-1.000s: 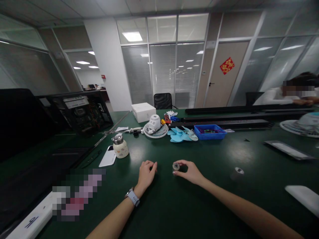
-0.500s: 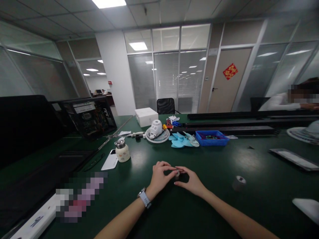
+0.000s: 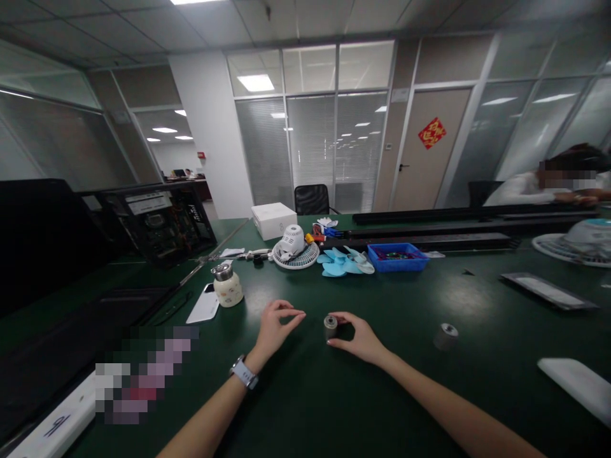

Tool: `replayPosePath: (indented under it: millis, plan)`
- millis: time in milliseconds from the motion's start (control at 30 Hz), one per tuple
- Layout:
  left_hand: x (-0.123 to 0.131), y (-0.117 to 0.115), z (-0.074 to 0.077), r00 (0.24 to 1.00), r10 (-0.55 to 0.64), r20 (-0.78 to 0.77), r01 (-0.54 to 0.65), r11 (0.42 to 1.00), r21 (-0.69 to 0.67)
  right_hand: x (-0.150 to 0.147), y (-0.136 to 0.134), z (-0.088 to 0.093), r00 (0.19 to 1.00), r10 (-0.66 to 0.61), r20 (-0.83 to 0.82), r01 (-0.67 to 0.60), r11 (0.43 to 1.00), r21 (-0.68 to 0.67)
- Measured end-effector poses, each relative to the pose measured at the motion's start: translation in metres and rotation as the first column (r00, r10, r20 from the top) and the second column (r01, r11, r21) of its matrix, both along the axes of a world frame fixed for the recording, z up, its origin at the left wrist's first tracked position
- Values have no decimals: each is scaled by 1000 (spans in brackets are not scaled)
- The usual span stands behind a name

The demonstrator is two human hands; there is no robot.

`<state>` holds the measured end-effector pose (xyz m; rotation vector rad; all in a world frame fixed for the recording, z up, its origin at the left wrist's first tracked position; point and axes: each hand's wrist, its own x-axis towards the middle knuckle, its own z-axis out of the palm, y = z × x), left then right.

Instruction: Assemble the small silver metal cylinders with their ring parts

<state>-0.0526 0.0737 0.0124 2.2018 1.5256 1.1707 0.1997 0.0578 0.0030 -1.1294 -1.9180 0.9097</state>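
A small grey metal cylinder (image 3: 330,327) with a dark hole in its top stands upright on the green table. The thumb and fingers of my right hand (image 3: 358,337) are closed around its right side. To the left of the cylinder, apart from it, my left hand (image 3: 277,327) is raised with thumb and index fingertips brought together in a pinch. Whatever may be between those fingertips is too small to make out. A second, similar metal cylinder (image 3: 445,337) stands on the table to the right of my right hand.
Behind the hands lie blue fan blades (image 3: 341,262), a white fan housing (image 3: 292,247) and a blue tray (image 3: 398,259) of parts. A cream flask (image 3: 228,287) and a phone (image 3: 204,306) are at left. A person (image 3: 529,184) sits at far right.
My left hand has moved left, away from the metal cylinder, uncovering its top. My right hand has stayed at the cylinder. The whole view has shifted slightly.
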Motion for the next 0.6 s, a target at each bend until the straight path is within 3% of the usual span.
replayPosePath:
  millis: [100,200,433,500,600]
  plan:
    - [-12,-1,-15,994,15,-112,-32,989,-145,1,0,1,1000,5,6,-5,1000,13]
    - [-9,-4,-21,987,0,-160,-35,976,-214,0,0,3,1000,0,1,0,1000,15]
    - [-4,-2,-21,992,116,40,-110,985,-133,-7,1,6,999,-41,7,41,997,63]
    - [-6,1,-25,982,153,110,-139,983,-123,5,3,17,997,-77,10,75,991,107]
    - [-9,5,-30,970,182,164,-161,978,-132,50,10,42,979,-203,6,201,974,104]
